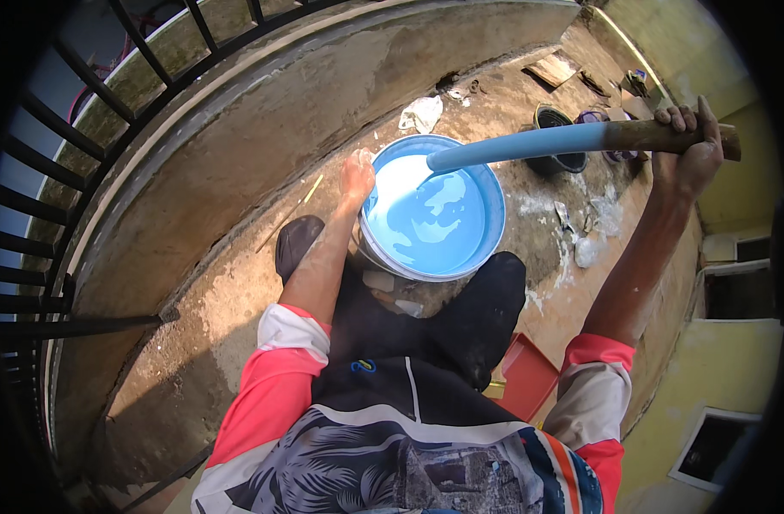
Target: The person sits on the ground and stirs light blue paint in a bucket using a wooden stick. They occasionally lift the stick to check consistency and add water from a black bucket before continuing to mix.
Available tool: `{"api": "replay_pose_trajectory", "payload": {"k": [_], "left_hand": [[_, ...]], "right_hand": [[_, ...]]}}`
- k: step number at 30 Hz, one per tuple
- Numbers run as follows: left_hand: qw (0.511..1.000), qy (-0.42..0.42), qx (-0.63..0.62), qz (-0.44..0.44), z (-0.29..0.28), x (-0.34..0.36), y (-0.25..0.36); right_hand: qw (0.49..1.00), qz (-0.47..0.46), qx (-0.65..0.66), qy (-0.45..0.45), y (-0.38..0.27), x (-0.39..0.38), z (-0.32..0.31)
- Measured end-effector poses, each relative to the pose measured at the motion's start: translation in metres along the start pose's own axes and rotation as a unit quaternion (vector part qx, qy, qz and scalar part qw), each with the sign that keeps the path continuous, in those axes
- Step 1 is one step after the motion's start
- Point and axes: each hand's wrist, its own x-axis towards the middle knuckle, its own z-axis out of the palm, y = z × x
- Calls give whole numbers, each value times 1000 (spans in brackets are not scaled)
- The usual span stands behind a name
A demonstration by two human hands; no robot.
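Observation:
A round bucket [497,218] of light blue paint stands on the ground in front of my knees. My left hand [357,177] is closed on the bucket's left rim. Over at the upper right, my right hand [694,146] grips the brown bare end of a wooden stick [529,143]. Most of the stick is coated in blue paint, and it slants leftward with its tip over the bucket's far part. Pale streaks and glare lie on the paint's surface. Whether the stick's tip touches the paint, I cannot tell.
A black bucket [556,163] stands right of the paint, near scraps and crumpled plastic [606,214]. A white rag [421,114] lies beyond. A red tray [529,377] sits by my right knee. A low wall [263,128] with black railings [75,154] curves along the left.

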Motion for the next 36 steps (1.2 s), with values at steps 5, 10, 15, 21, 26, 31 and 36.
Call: {"api": "replay_pose_trajectory", "payload": {"k": [5,10,15,21,26,31,36], "left_hand": [[1000,4,2,1,1,3,-6],[999,-1,3,-49,-1,-2,10],[999,-7,-11,-34,-2,0,6],[1000,-9,-13,-17,-2,1,3],[1000,-14,-8,-25,-1,2,1],[1000,7,-13,-7,0,1,0],[1000,-1,-16,-15,-1,1,3]], "right_hand": [[1000,17,6,-7,7,-3,-2],[1000,21,-15,10,12,-6,-2],[1000,22,-2,-4,12,-1,-3],[1000,25,-7,-6,14,-1,-2],[999,31,-2,-32,17,6,-13],[999,22,-4,-23,15,7,-13],[1000,7,-20,0,11,1,-6]]}}
